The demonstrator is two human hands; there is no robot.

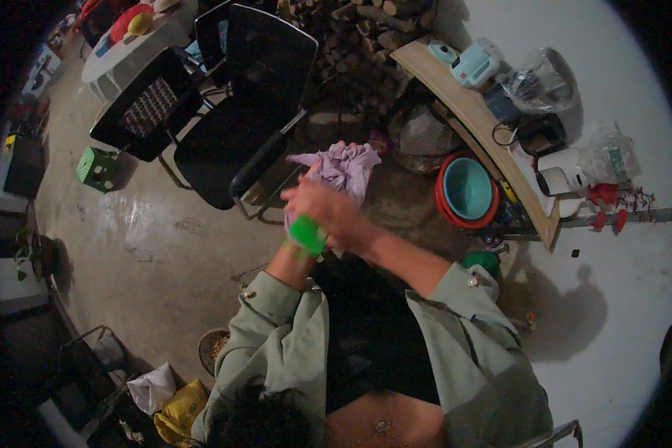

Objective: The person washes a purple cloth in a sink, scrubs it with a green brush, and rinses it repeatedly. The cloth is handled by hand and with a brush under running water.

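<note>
A lilac cloth [343,168] is bunched at both hands, held up over the floor [194,239], left of the bench [433,69] and apart from its long inner edge. The right hand [327,209] lies across the left hand [311,175], which is mostly hidden under it. The right fingers are blurred, and I cannot tell whether they are clamped on the cloth; the left fingers are too covered to tell either. A bright green band [307,234] sits at the left wrist. A black chair [228,145] stands just beyond the hands to the left. On the floor beside the bench's inner edge, a blue basin [467,187] sits inside a red basin [440,196]. Logs [358,52] are piled near the bench's far corner
</note>
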